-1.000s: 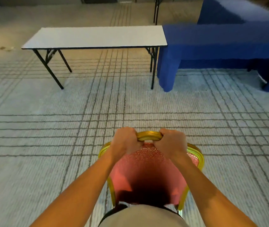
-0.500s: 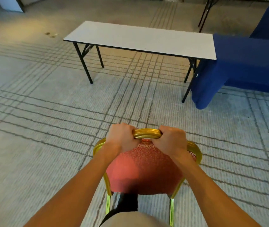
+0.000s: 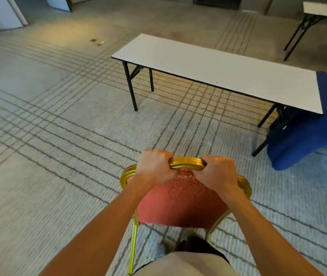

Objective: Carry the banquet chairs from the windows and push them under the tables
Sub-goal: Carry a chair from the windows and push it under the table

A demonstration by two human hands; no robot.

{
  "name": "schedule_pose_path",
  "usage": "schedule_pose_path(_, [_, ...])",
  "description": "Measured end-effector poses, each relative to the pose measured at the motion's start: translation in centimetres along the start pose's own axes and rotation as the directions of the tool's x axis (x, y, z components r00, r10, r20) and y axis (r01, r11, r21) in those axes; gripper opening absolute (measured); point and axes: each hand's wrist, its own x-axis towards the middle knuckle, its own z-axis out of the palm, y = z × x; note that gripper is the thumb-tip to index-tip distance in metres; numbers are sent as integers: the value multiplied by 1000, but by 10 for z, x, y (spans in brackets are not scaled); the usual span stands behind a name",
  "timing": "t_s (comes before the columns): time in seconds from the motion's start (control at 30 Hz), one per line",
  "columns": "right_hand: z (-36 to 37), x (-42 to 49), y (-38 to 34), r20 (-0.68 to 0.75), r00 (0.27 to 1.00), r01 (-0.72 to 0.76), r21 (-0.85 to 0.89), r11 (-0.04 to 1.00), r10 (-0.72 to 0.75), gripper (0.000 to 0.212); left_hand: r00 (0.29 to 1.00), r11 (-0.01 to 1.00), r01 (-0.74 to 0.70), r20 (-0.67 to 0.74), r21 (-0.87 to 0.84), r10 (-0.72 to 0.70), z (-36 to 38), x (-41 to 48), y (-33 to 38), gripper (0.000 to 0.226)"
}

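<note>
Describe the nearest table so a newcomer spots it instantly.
On the striped grey carpet, just beyond the red-and-gold chair, stands a long white table on black folding legs. Unlike the blue-draped table at its right end, it is uncovered.

1. One banquet chair (image 3: 180, 198) of red patterned padding in a rounded gold metal frame, directly under the fingers.
2. Two bare hands, the left hand (image 3: 154, 166) and the right hand (image 3: 216, 174), both with fingers curled over the chair's top rail.
3. Two white-topped rectangular folding tables on black metal legs: the near table (image 3: 218, 68) ahead of the fingers, and the far table (image 3: 323, 9) beyond it, to their right.
4. One blue cloth (image 3: 302, 144) draped to the floor, ahead and right of the right hand's fingers.
5. Three small flat floor plates (image 3: 98, 42), brassy to pale, well ahead and left of the left hand's fingers.
</note>
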Motion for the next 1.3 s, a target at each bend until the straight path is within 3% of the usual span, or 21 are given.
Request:
schedule_pose_path(0.3, [92,155,41,33,998,46,61,997,-48,33,999,999,32,-6,0,-32,3,157,-66,27])
schedule_pose_path(0.67, [173,342,62,80,970,216,164,963,-231,38,983,985,144,-102,-92,-153,6,306,-159,34])
schedule_pose_path(0.83, [225,419,63,96,969,216,132,967,-229,41,985,989,133,-102,-57,-138,8,381,-213,47])
schedule_pose_path(1.3, [330,615,18,89,985,138,88,987,-146,35,999,999,46,-17,-22,-46,-16,561,-380,42])
